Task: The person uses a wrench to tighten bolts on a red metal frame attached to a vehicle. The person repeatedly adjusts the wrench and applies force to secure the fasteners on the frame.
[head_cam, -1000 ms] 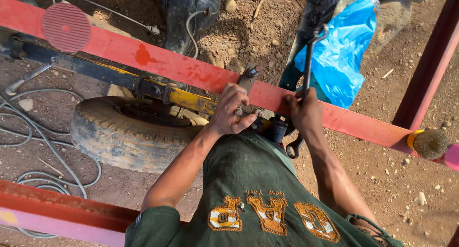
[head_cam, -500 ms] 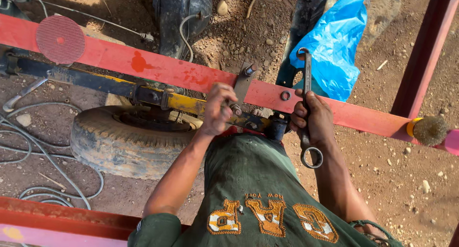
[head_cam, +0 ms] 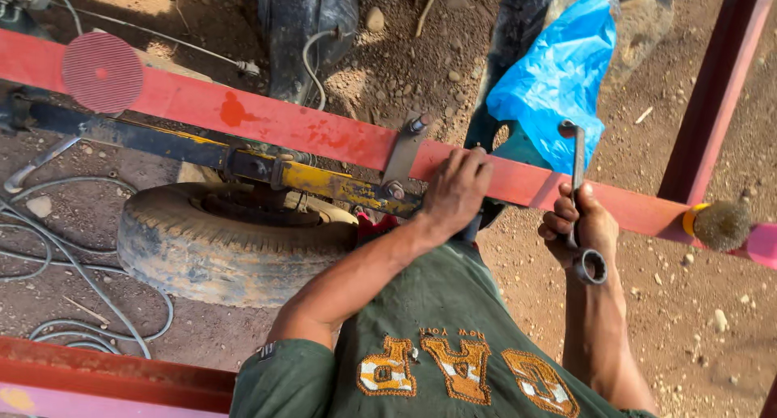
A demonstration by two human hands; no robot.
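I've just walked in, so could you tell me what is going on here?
A person in a green shirt leans over a red metal beam. The left hand rests on the beam beside a bolted bracket, and the right hand grips a metal wrench held upright. A worn tyre lies on the dirt below, with a blue plastic bag beyond.

Both bare arms reach forward from short green sleeves. The left hand (head_cam: 455, 193) lies palm down, fingers curled over the edge of the long red-painted steel beam (head_cam: 267, 120), forearm angled up from the lower left. The right hand (head_cam: 581, 230), just below that beam, is closed in a fist, knuckles leftward, wrist straight.
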